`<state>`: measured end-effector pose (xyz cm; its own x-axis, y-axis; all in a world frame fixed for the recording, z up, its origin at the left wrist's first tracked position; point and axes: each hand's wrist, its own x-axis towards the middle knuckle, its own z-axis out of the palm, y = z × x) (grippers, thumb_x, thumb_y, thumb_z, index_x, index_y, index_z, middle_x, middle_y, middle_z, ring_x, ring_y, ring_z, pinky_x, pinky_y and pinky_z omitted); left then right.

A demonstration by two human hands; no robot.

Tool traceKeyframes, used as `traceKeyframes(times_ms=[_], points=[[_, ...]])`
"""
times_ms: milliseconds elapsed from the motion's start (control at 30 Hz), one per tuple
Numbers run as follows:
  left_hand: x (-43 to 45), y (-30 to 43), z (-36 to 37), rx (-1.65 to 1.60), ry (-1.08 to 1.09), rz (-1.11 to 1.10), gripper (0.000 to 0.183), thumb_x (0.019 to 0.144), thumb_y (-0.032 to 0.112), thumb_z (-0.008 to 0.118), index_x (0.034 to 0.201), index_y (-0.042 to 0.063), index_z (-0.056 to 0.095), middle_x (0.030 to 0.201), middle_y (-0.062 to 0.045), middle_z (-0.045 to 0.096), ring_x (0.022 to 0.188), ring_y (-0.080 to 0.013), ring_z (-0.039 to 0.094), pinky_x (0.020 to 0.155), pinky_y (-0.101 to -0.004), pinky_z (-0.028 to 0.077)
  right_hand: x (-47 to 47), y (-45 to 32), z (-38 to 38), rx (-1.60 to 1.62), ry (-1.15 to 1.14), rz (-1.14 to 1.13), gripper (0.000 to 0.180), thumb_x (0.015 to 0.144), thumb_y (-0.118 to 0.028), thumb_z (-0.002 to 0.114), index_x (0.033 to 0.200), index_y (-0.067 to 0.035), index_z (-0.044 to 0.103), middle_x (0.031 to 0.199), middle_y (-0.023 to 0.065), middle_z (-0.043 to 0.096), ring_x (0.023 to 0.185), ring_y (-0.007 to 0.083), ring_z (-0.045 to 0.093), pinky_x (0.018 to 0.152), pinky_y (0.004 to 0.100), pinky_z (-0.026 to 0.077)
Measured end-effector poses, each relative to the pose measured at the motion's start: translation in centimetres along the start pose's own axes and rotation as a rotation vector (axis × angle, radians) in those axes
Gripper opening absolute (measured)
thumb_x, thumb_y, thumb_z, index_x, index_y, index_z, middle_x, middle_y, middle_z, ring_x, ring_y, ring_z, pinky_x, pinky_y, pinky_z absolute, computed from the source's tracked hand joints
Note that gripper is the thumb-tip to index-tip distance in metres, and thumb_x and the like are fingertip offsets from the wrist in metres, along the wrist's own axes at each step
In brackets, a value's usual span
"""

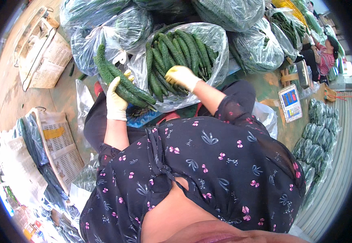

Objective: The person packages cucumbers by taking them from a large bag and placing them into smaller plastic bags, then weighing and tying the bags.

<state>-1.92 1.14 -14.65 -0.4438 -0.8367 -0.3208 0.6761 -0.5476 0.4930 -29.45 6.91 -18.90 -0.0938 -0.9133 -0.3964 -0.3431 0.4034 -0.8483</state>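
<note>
Two or three long green cucumbers (pixel 115 79) lie in my left hand (pixel 117 98), which wears a pale yellow glove and holds them beside a large clear plastic bag (pixel 220 38). The bag is open at the top and packed with more cucumbers (pixel 179 50). My right hand (pixel 182 77), gloved alike, is over the near part of that heap with its fingers curled down; whether it grips a cucumber there I cannot tell. Below the held cucumbers, part of a blue plastic thing (pixel 142 119) shows between my legs.
Filled plastic bags (pixel 112 36) crowd the far side. Plastic crates (pixel 47 57) stand at the left, one (pixel 62 145) nearer. To the right are a digital scale (pixel 290 102) and wrapped bundles of vegetables (pixel 315 136). Another person (pixel 326 57) sits at the upper right.
</note>
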Motion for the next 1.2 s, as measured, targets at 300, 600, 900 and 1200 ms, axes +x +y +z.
traceKeyframes(times_ms=[300,600,900,1200], points=[[0.7,-0.5,0.0,-0.064,0.078,-0.045,0.035,0.081,0.018,0.061,0.113,0.004,0.054,0.115,-0.018,0.059,0.101,-0.0321,0.058,0.09,-0.0428,0.045,1.3,3.7,-6.2,-0.169,0.67,0.199,0.063,0.064,-0.028,0.075,0.112,0.007,0.054,0.102,0.0197,0.064,0.095,0.0292,0.061,0.086,0.0344,0.046],[1.6,-1.0,-0.2,-0.058,0.112,-0.083,0.041,0.081,0.018,0.062,0.115,-0.002,0.052,0.114,-0.019,0.059,0.102,-0.032,0.057,0.092,-0.0418,0.043,1.2,0.1,-1.3,-0.286,0.494,0.051,0.055,0.061,-0.027,0.071,0.105,0.001,0.056,0.103,0.0239,0.06,0.097,0.0329,0.059,0.085,0.0394,0.047],[2.0,-2.0,1.7,0.061,0.145,-0.118,0.043,0.083,0.022,0.058,0.114,-0.008,0.054,0.11,-0.017,0.06,0.101,-0.0283,0.057,0.093,-0.038,0.041,0.5,-4.7,3.0,-0.635,0.37,0.122,0.087,0.064,-0.035,0.07,0.13,0.006,0.031,0.107,0.0215,0.054,0.098,0.0342,0.056,0.084,0.0408,0.048],[2.7,-2.6,0.4,0.031,0.055,-0.131,0.04,0.083,0.022,0.061,0.111,-0.006,0.054,0.108,-0.017,0.061,0.096,-0.0277,0.058,0.091,-0.0377,0.044,-1.0,-4.0,-1.3,-0.41,0.452,-0.01,0.064,0.067,-0.04,0.069,0.118,-0.005,0.051,0.111,0.0218,0.055,0.103,0.0371,0.055,0.09,0.0419,0.045]])
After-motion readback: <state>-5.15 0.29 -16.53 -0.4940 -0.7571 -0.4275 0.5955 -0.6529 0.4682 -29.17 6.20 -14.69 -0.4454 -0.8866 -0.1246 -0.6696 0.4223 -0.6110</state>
